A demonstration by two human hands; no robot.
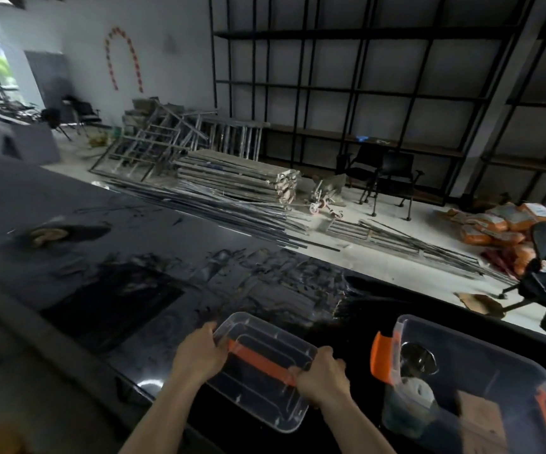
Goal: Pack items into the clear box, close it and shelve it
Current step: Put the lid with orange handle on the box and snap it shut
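With the black table carrying everything, work from largest part to smallest. Clear box: open-topped, at the table's right near edge, already loaded with a round metal item, a pale rounded item and a flat brown piece; orange latch swung out on its left end. Lid: just left of the box and apart from it, apparently raised slightly off the table, long axis running from near-left to far-right across the view, orange handle strip along the middle. Left hand: fingers curled over the lid's left short edge, gripping it. Right hand: fingers closed on the opposite short edge, nearer the box. Judged next step: carry the lid rightward, right hand leading, and align its long axis with that of the box before lowering.
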